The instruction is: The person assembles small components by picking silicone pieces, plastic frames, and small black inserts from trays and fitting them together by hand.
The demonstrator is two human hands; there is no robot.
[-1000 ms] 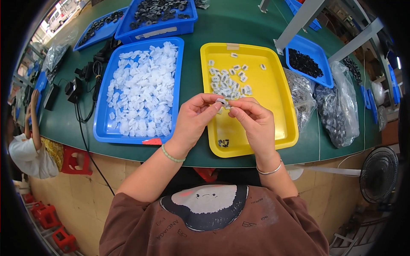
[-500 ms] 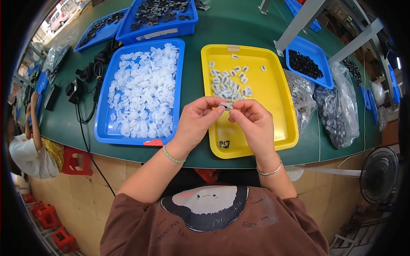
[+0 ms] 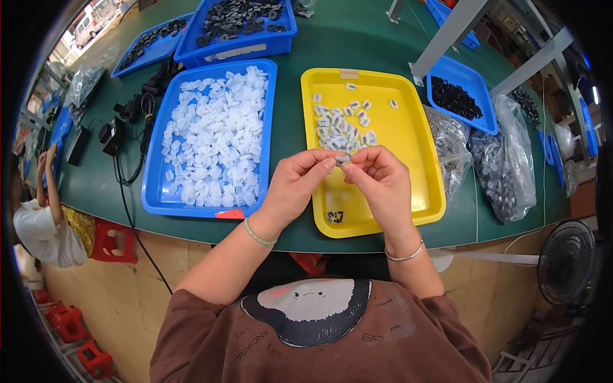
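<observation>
Head: small part [image 3: 341,160] between both hands [image 3: 297,182] [image 3: 384,180]

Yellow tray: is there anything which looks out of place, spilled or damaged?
Nothing looks spilled around the yellow tray. One white piece lies alone, right of the cluster, and a few black parts sit in the near left corner: mildly odd, being apart. Fine damage cannot be told.
</observation>
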